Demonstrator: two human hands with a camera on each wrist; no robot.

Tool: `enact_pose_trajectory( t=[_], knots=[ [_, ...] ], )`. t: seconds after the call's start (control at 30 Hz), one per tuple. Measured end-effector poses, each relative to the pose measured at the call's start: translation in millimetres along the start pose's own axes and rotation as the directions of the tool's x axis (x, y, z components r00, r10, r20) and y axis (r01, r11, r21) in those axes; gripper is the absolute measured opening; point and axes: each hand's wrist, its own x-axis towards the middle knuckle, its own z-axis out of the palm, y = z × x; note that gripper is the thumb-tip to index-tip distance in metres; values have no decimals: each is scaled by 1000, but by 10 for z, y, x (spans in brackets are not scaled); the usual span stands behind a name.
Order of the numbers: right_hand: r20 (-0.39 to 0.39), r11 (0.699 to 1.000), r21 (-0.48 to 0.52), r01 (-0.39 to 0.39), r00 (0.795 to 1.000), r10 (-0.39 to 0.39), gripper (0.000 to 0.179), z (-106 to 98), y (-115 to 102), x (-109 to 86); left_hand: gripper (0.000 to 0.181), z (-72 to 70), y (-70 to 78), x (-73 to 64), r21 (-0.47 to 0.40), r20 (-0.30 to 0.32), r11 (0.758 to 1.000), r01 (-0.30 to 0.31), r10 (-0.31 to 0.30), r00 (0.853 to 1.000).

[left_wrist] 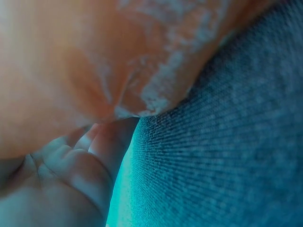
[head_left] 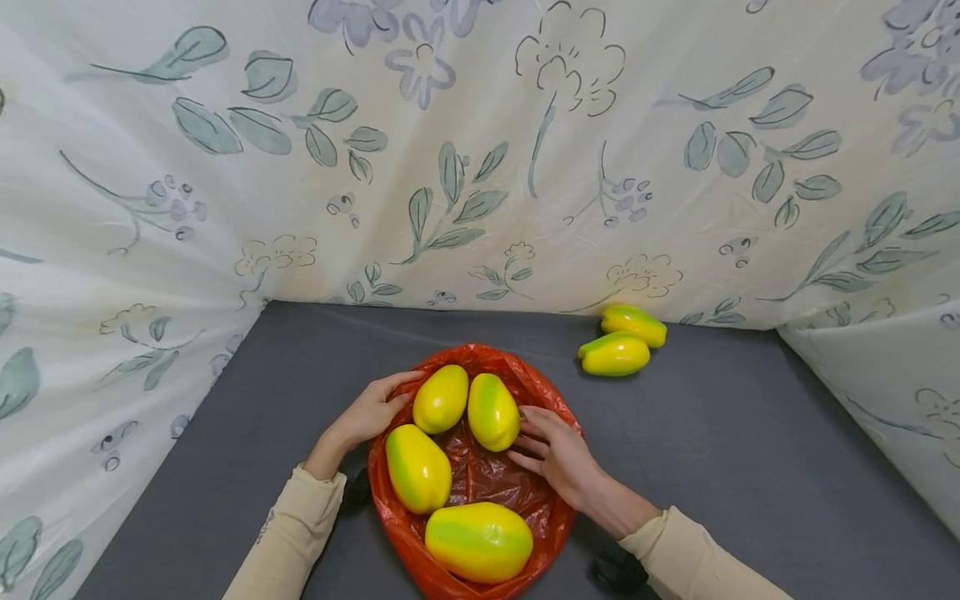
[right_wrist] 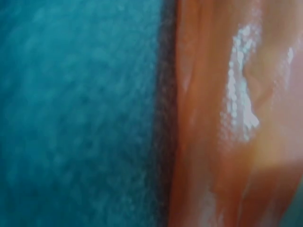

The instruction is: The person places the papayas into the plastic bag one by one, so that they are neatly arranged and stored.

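Observation:
A red plastic bag (head_left: 480,467), its mouth spread wide, holds several yellow-green papayas. Two lie toward its back: a left one (head_left: 441,400) and a right one (head_left: 493,412). Another papaya (head_left: 418,468) rests along the left side, and a large one (head_left: 478,542) lies across the front. My left hand (head_left: 369,410) touches the bag's upper-left rim, fingers extended along it. Over the right rim reaches my right hand (head_left: 557,454), its spread fingers right at the back-right papaya. Close up, the left wrist view shows the left hand (left_wrist: 61,175) beneath the bag's plastic.
Two more papayas, a front one (head_left: 615,354) and a rear one (head_left: 633,323), lie together on the dark grey table (head_left: 720,433) at the back right. A floral curtain (head_left: 465,208) hangs along the table's back and sides.

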Motion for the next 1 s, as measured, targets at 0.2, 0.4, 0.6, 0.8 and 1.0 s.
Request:
enact_pose_trajectory(
  t=[0.2, 0.4, 0.6, 0.8, 1.0],
  knots=[
    [-24, 999, -46, 11, 1000, -12, 43, -70, -55, -18, 42, -6, -13, 15, 10, -6, 1000, 8, -8, 1000],
    [22, 997, -73, 13, 1000, -12, 52, -168, -145, -39, 42, -19, -18, 18, 4, -2, 1000, 8, -8, 1000],
    [49, 998, -60, -13, 999, 15, 54, -261, -241, -48, 42, -27, -23, 19, 9, 1, 1000, 5, -5, 1000],
    [53, 998, -70, 2, 999, 2, 59, -338, -303, -69, 42, -23, -24, 18, 9, 3, 1000, 5, -5, 1000],
    [30, 1000, -16, 1, 1000, 0, 54, -438, -387, -72, 41, -15, -20, 23, 4, 2, 1000, 11, -11, 1000]
  ],
)
